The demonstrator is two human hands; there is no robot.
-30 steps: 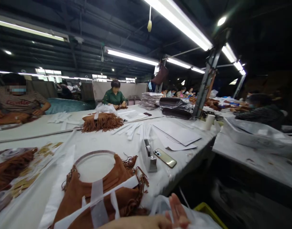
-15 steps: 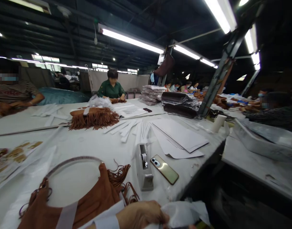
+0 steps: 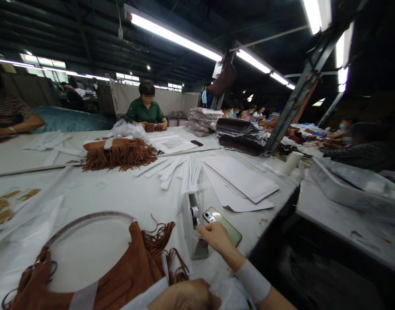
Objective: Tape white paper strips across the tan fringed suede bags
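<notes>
My right hand [image 3: 218, 239] reaches over the tape dispenser [image 3: 197, 247], fingers drawn together in a pinch at its tape, though the strip itself is too fine to make out. White tape or cloth wraps that wrist. At the bottom edge, my left hand [image 3: 189, 295] is closed on crumpled translucent white plastic [image 3: 234, 292], its fingertips partly hidden. Left of it lies a brown suede handbag [image 3: 120, 267] with a wrapped, arched handle [image 3: 97, 214], fringe tassels [image 3: 160, 236] and a white band around its body. A phone [image 3: 231, 230] rests beside the dispenser, partly covered by my right hand.
Behind the dispenser lie white strips [image 3: 171, 172] and stacked white sheets [image 3: 245, 178]. A fringed brown bag [image 3: 120, 153] sits farther back. A co-worker in green [image 3: 146, 107] works across the table. At right stands a plastic bin [image 3: 349, 185] beyond the table edge.
My right hand has come up from the bottom edge to the tape dispenser. My left hand stays low by the plastic. The view has shifted slightly.
</notes>
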